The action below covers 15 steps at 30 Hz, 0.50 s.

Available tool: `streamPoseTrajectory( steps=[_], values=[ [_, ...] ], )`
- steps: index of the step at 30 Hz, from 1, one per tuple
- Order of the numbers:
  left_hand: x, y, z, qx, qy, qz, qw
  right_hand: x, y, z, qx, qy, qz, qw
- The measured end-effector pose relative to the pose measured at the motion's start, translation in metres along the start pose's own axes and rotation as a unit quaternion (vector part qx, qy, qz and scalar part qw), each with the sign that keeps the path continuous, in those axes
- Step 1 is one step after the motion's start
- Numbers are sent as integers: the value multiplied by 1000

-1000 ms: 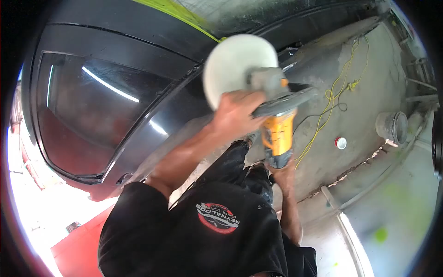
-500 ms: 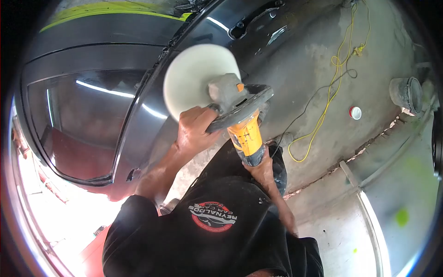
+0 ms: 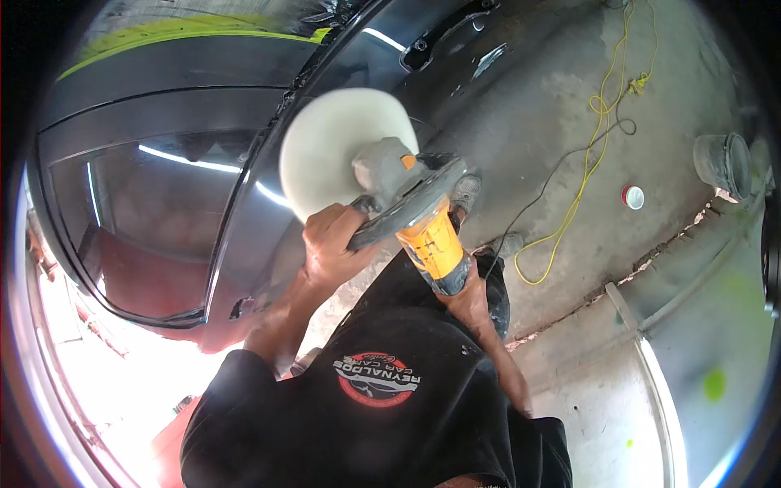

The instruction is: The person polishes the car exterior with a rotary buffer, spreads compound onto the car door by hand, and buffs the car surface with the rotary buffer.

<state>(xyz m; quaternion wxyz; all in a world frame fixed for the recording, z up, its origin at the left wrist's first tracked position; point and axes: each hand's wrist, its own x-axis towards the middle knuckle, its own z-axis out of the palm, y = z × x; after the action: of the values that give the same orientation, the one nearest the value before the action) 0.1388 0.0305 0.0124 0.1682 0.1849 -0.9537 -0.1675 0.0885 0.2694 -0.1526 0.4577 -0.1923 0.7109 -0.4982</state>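
Car (image 3: 179,69) on left; window (image 3: 146,203) in its near part, strip (image 3: 163,31) beyond window. Power tool (image 3: 431,244) before the person, between car and open floor (image 3: 691,89). Pad (image 3: 333,146) at tool's far-left end, in front of car side in view; contact with car cannot be told. Left hand (image 3: 329,244) on side handle, right hand (image 3: 470,299) at rear end. On floor, right of tool: yard-type cord (image 3: 581,191) running from far edge toward feet, cable (image 3: 533,195) crossing it. Cup-like item (image 3: 633,197) right of both. Bucket (image 3: 720,165) farther right, near floor's right edge, beside wall (image 3: 700,325).
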Motion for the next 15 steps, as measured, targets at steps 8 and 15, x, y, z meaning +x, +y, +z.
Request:
streamPoseTrajectory(
  steps=[8,15],
  values=[
    [57,1,-6,-25,21,8,999,23,-41,-29,-24,49,24,998],
    [182,4,65,-114,64,71,989,76,-66,-98,-67,176,-27,982]
  ],
)
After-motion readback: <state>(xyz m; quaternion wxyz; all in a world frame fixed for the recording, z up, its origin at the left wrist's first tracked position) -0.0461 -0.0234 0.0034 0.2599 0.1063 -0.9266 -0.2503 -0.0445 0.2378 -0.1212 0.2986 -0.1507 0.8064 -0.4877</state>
